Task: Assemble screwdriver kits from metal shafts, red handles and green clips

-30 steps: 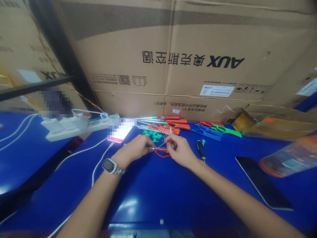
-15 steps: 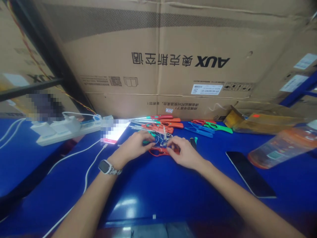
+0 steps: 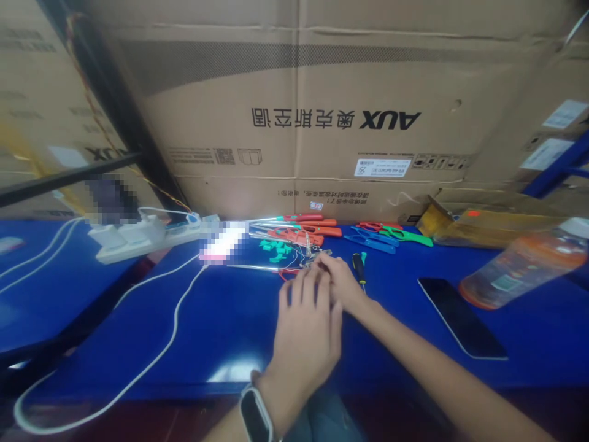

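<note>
My left hand (image 3: 306,319), wearing a watch (image 3: 256,412), is in front of my right hand, back up, fingers stretched forward and slightly apart. Its fingertips are close to or touching my right hand; I cannot tell which. My right hand (image 3: 343,279) is closed, fingers bent in a pinch, its grip hidden. Under both hands lies a red lighter shell (image 3: 286,274) with a long metal rod (image 3: 253,267), mostly covered. Thin wires and small metal parts (image 3: 304,252) are just beyond. Green plastic pieces (image 3: 276,250) lie left of them.
Several long-nosed lighters (image 3: 317,231) lie behind. Blue shells (image 3: 372,239), a green shell (image 3: 409,235) and a screwdriver (image 3: 359,269) are to the right, then a phone (image 3: 462,319) and a bottle (image 3: 519,273). A power strip (image 3: 138,242) and white cable (image 3: 172,331) are left; cardboard (image 3: 322,80) stands behind.
My left hand has moved right and nearer me, from beside the wires to in front of my right hand, uncovering the green pieces and rod. The view has shifted slightly.
</note>
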